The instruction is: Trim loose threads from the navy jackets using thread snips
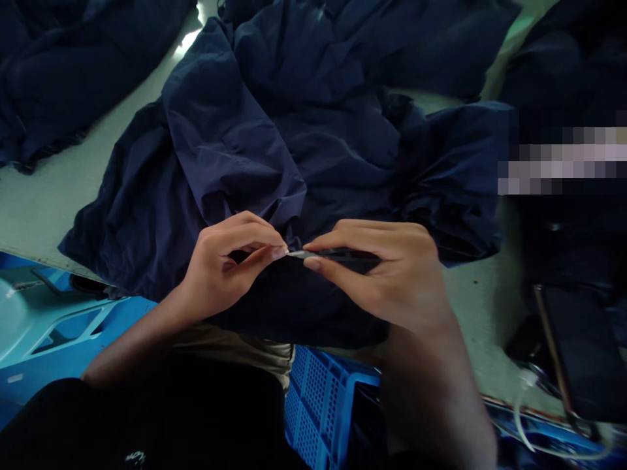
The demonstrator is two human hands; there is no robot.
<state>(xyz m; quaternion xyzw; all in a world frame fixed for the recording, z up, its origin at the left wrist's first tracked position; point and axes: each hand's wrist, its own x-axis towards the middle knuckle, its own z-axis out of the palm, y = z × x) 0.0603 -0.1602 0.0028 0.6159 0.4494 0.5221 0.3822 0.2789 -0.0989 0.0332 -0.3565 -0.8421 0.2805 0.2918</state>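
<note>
The thin tool [297, 254], with a grey tip and a darker body, is located at the centre of the frame, above the dark blue garment [245, 143]. Its long axis runs nearly level across the frame, tip to the left.

The right hand [392, 267] grips the tool between thumb and forefinger, close behind the tip. The left hand [230, 261] is narrowed to a pinch; whether its fingertips enclose anything cannot be determined. Controlling relation: the tip lies in line with the left fingertips and meets or nearly meets them; contact cannot be confirmed.

The garment spreads in loose folds beneath and beyond both hands. The pale desk [470, 287] shows right of centre and at the left. Its near edge is visible at lower right, close to a white cable [522, 411] and a dark phone-like device [582, 352]. Further dark fabric [73, 72] occupies the upper left. A blue crate [318, 398] stands at bottom centre, below desk level.
</note>
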